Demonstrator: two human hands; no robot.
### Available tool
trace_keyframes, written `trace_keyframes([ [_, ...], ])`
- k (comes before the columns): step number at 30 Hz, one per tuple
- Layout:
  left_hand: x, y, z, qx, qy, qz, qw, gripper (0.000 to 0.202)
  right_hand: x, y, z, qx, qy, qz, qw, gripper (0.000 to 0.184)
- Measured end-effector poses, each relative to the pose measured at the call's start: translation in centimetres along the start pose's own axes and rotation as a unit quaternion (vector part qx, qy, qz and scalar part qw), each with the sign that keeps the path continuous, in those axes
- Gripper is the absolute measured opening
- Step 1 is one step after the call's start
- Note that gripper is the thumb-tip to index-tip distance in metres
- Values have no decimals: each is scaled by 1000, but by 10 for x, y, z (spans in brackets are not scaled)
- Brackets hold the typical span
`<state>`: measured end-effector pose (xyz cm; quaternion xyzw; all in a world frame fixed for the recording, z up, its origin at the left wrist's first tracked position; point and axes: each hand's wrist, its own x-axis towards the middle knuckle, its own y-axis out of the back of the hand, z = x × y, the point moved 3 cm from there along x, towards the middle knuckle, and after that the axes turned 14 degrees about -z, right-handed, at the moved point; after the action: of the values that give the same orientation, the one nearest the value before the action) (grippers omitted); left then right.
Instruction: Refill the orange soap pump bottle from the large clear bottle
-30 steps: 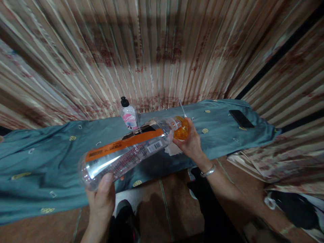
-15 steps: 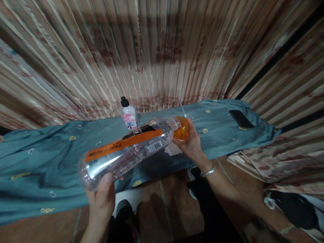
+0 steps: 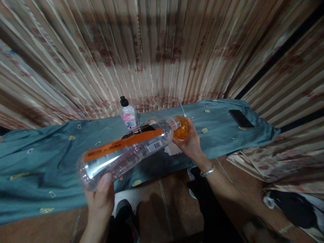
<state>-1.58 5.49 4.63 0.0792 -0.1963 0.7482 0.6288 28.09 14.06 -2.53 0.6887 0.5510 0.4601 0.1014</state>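
Note:
A large clear plastic bottle [image 3: 126,148] with an orange label and a barcode lies tilted across the middle, its base low on the left. My left hand [image 3: 101,194] is closed round the lower end, thumb on the near side. At the bottle's neck, my right hand [image 3: 191,143] grips an orange see-through container [image 3: 182,129] against the mouth. Whether the two are joined there I cannot tell. A thin whitish tube or stick [image 3: 182,108] rises beside the right fingertips. Something pale, like folded paper [image 3: 173,149], shows below the neck.
Behind the large bottle stands a smaller clear bottle [image 3: 129,118] with a black cap and pink label. A dark phone [image 3: 240,119] lies to the right on the teal cloth [image 3: 63,145]. A pleated curtain [image 3: 157,50] hangs close behind.
The large bottle's base and my left hand have shifted very slightly left. My right hand keeps its hold on the orange container.

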Motion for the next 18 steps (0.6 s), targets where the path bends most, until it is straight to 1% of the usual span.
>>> trace_keyframes([
  [6, 0, 0, 0, 2, -13, -25, 1000, 29, -1, 1, -1, -3, 13, 4, 1000, 98],
  [9, 0, 0, 0, 10, -17, -39, 999, 28, 0, 1, 0, 4, 7, -1, 1000, 98],
  [18, 1, 0, 1, 12, -7, -27, 1000, 32, 0, 2, -1, 9, -13, -8, 1000, 100],
])
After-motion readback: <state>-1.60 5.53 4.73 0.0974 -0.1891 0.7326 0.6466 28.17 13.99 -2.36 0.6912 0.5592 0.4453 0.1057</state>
